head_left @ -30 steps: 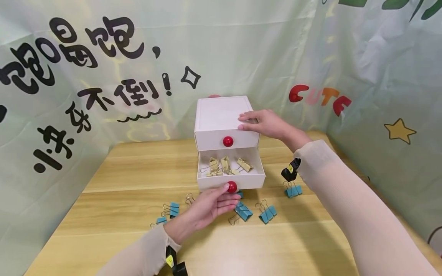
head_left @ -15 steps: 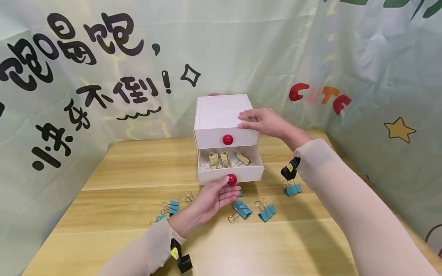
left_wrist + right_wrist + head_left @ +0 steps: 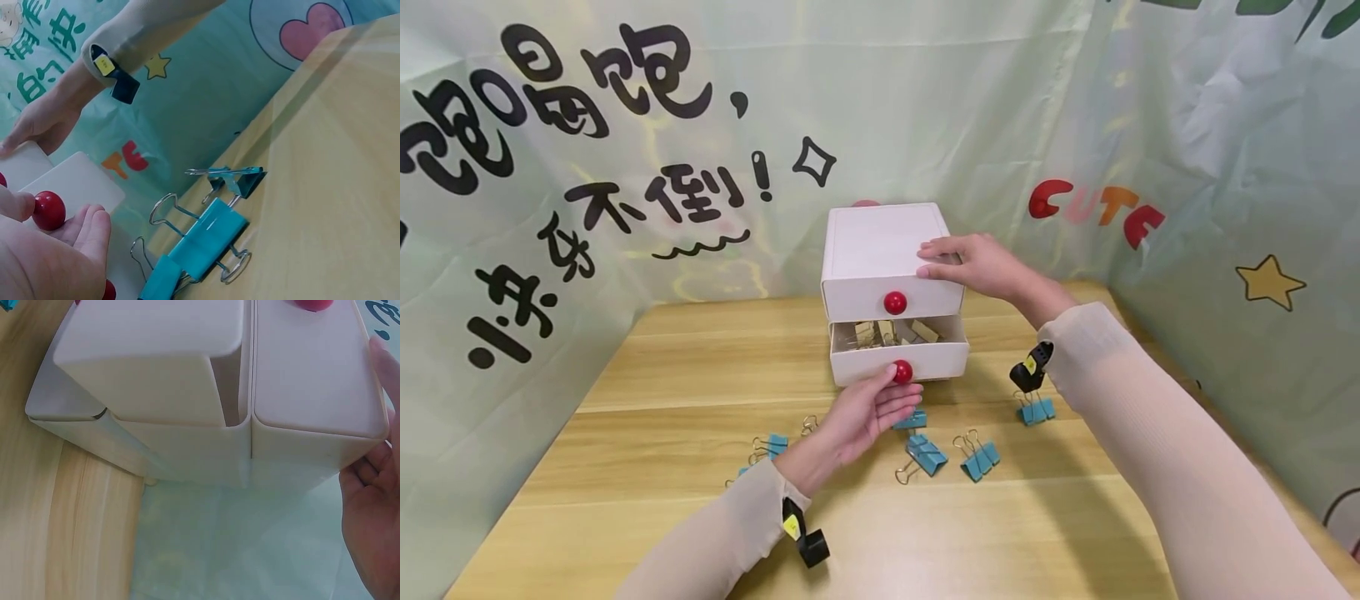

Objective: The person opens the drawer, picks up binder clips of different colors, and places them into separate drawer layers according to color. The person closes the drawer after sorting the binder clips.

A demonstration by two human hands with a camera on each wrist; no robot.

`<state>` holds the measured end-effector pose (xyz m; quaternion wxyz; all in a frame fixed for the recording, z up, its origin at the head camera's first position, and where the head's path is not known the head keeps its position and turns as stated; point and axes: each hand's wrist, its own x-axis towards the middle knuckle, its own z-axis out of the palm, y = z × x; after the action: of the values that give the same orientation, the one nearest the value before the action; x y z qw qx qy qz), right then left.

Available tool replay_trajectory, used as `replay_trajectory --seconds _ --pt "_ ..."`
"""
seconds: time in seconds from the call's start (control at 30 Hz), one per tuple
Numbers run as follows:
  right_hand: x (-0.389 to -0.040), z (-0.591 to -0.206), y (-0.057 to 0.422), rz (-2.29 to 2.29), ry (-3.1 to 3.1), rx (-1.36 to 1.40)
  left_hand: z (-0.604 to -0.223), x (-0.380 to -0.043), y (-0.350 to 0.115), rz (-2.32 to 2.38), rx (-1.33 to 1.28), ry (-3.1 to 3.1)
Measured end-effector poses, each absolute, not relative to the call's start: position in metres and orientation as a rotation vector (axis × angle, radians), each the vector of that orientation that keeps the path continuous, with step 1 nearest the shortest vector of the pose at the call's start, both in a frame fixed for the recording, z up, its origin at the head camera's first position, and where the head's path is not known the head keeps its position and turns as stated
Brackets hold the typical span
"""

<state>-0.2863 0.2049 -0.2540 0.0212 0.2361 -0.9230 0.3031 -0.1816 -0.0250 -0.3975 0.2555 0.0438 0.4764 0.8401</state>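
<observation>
A pale green fabric backdrop (image 3: pixel 910 92) stood behind the wood-grain desk (image 3: pixel 700 358). The right sleeve (image 3: pixel 1138 433) and the left sleeve (image 3: pixel 715 533) were beige. Close to the desk's far edge, about midway between its left and right edges, was a white three-tier drawer cabinet (image 3: pixel 883 242), its middle drawer (image 3: pixel 932 362) partly out.

The right-hand grip (image 3: pixel 973 265) lay over the cabinet's top right edge; forefinger and thumb were set apart, the forefinger reaching across the top, and in the right wrist view the lower fingers bent loosely against the cabinet. The left-hand grip (image 3: pixel 865 412) was in front of the middle drawer, spread rather than clenched: the thumb pressed on the drawer's red knob (image 3: pixel 904 372), while the other fingers extended nearly straight below it, towards the desk's right edge.

Black wrist cameras (image 3: pixel 805 533) sat at both cuffs. Blue binder clips (image 3: pixel 927 455) were scattered on the desk, several in front of the cabinet, one nearer the right edge, others towards the left edge and partly hidden by the left arm. Gold binder clips (image 3: pixel 887 333) lay inside the middle drawer. The upper red knob (image 3: pixel 895 302) marked the top drawer, and a lowest red knob (image 3: pixel 109 289) showed in the left wrist view.
</observation>
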Motion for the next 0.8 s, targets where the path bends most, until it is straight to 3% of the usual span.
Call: replay_trajectory --seconds 0.8 --pt "-0.271 -0.258 0.205 0.954 -2.846 0.746 -0.401 -0.212 -0.014 2.408 0.024 1.186"
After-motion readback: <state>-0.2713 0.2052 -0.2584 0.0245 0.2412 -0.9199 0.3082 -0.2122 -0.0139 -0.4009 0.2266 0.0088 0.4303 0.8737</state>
